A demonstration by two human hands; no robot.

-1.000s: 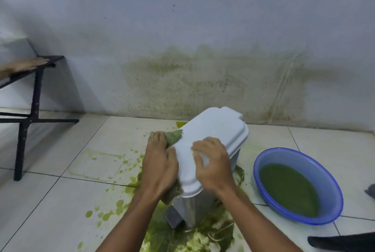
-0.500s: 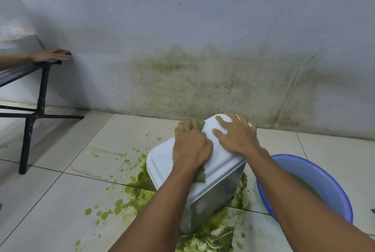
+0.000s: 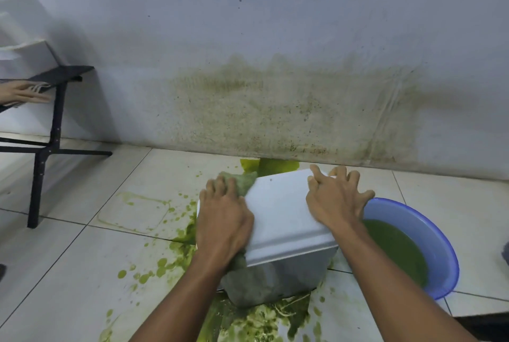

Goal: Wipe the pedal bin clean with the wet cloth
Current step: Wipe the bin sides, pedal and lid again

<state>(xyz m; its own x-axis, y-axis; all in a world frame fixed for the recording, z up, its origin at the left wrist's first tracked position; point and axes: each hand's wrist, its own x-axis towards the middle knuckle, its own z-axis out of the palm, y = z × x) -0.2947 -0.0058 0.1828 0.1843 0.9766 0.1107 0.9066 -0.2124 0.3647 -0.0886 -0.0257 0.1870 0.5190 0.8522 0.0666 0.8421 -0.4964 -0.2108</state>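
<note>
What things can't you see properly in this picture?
Head view only.
- wet cloth: mostly under the left hand.
- pedal bin: its pedal is out of sight; wet cloth and arms cover its base.
- blue basin: left side behind the right hand and forearm.
- black bench: cut off by the left edge.

Between the left hand (image 3: 223, 223) and the right hand (image 3: 336, 201) the lid (image 3: 278, 212) is smooth white plastic with a soft sheen; below the wrists the body (image 3: 292, 272) is dull brushed metal; under the left hand the cloth (image 3: 242, 183) is coarse, damp-looking fabric; right of the right hand the basin (image 3: 446, 253) is glossy blue plastic; the floor (image 3: 68, 272) is glazed tile; beyond the hands the wall (image 3: 275, 38) is matt, stained paint.
</note>
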